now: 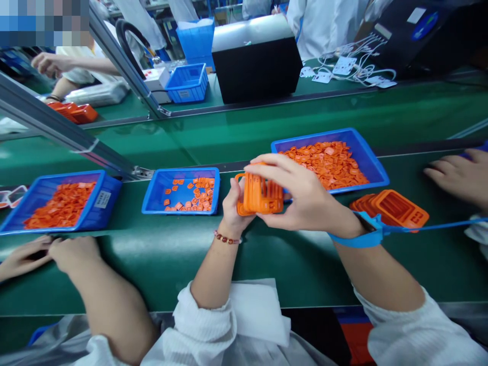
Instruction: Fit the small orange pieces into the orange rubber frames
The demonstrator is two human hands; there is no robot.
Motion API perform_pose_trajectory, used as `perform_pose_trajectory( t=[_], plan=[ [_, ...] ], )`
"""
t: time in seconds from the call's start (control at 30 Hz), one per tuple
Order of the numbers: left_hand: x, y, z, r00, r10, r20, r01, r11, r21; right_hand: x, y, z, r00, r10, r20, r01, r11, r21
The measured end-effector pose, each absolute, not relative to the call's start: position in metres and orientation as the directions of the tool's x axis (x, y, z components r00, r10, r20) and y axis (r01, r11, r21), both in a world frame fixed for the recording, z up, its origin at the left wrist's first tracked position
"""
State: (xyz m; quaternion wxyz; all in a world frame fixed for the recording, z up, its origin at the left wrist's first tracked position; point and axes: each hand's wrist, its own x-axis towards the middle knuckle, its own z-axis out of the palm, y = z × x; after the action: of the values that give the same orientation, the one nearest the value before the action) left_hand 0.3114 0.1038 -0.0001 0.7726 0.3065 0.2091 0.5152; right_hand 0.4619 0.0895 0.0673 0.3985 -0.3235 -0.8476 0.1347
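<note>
Over the green workbench, an orange plastic casing (pixel 263 197) is held up between both hands; it may be several nested together. My left hand (pixel 233 206) grips its left side from below, the thumb upright and the other fingers hidden behind it. Across its top and right side closes my right hand (pixel 301 195), with a blue strap (pixel 358 239) around that wrist. Just behind the right hand stands a blue bin (pixel 377 170) full of small orange parts. A row of orange casings (pixel 406 208) leans over on the bench to the right of that wrist.
Left of my hands are a shallow blue tray (pixel 179 189) with scattered orange pieces and a blue bin (pixel 109 198). Co-workers' hands (pixel 78 251) rest at left; another hand (pixel 459 175) is at right. A metal post (pixel 114 165) slants upward. A black box (pixel 259 66) stands beyond.
</note>
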Motion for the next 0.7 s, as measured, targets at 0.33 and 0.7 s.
perform_pose_trajectory(
  t=[0.33,0.7],
  plan=[
    [0.298,0.110,0.008,0.579,0.810,0.092,-0.627,0.370,0.686,0.498,0.092,0.088,-0.151,0.585,0.797,0.324,0.791,-0.519],
    [0.312,0.100,0.000,0.381,0.917,0.121,-0.693,0.196,0.693,0.463,0.084,0.077,-0.561,0.586,0.585,0.422,0.810,-0.407]
  ],
)
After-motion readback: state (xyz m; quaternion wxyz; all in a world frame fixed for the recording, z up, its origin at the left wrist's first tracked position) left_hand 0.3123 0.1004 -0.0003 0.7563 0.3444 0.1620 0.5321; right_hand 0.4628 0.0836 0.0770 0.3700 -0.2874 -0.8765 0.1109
